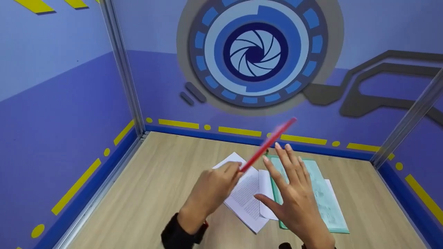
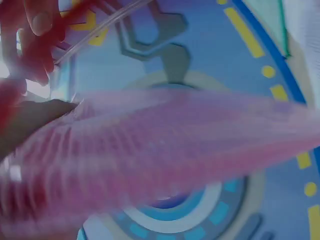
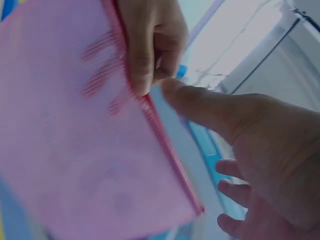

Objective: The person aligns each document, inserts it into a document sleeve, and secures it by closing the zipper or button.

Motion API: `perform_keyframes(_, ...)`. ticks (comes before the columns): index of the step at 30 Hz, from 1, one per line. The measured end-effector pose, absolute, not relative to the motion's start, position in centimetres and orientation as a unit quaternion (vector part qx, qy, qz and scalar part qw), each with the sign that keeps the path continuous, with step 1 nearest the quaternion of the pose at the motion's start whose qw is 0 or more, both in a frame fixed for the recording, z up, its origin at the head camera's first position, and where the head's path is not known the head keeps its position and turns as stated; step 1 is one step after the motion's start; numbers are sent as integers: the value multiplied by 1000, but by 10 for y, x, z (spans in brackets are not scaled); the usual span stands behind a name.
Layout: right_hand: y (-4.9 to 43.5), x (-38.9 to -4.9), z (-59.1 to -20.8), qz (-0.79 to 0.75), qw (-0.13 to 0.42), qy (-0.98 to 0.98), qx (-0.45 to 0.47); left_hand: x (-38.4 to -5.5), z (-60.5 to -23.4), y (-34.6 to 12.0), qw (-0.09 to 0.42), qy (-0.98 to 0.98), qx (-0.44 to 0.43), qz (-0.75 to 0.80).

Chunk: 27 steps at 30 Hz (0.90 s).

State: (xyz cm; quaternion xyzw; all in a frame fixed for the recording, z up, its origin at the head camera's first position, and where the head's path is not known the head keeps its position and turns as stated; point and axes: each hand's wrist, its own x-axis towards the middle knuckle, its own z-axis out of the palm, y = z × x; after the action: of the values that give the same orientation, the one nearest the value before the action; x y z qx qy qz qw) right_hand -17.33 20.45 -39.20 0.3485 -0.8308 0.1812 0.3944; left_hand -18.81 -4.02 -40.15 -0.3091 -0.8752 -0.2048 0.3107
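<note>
While tight on red pouch (image 1: 263, 150), left grip (image 1: 214, 188) fist-like; right grip (image 1: 294, 192) wide-fingered

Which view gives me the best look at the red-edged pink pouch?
The right wrist view: the pink pouch shows its broad face and red edge, with the left hand gripping that edge. The head view shows it nearly edge-on, as a thin red strip; the left wrist view shows a blurred, slanted pink sheet.
</note>
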Motion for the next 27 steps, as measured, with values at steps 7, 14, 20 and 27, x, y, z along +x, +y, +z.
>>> perform_keyframes(7, 220, -164, -388, 152, 376, -848, 341, -165, -399, -23, 247, -878, -349, -216)
perform_keyframes(14, 244, -160, -381, 181, 251, -912, 271, -166, -394, -52, 161, -885, -316, -300)
perform_keyframes(20, 263, -161, -380, 189, 212, -938, 198, -181, -393, -94, 87, -860, -281, -417)
perform_keyframes(27, 265, -174, -378, 181, 164, -955, 169, -185, -403, -92, 106, -935, -134, -310)
